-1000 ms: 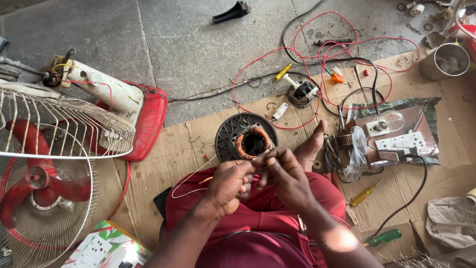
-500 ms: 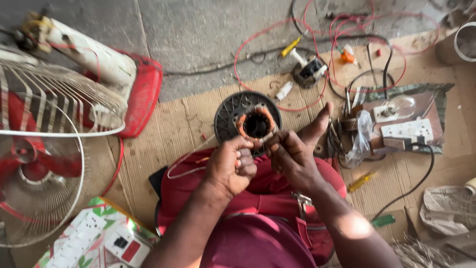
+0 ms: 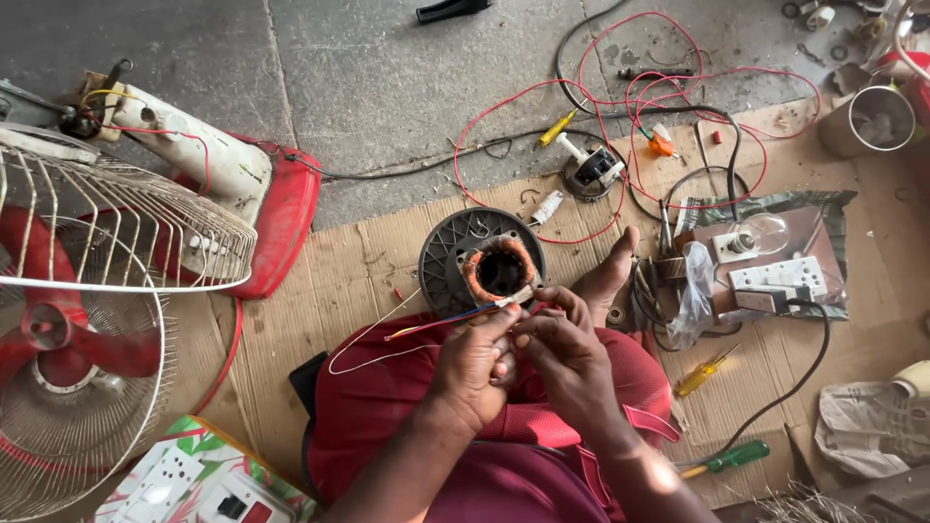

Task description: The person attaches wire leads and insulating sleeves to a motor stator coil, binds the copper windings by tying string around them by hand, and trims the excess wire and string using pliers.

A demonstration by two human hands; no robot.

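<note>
Above the lap, the left hand (image 3: 473, 366) and right hand (image 3: 565, 351) meet fingertip to fingertip, both pinched closed on the thin coloured wire leads (image 3: 441, 324) running to the copper-wound motor stator (image 3: 494, 268), which rests on cardboard (image 3: 349, 281) just beyond, with red wire loops (image 3: 620, 107) farther out.

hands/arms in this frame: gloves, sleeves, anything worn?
Both bare: no gloves on the left hand or right hand, no rings or watch visible. Forearms uncovered to the frame edge, so no sleeves show. Fingernails short.
</note>
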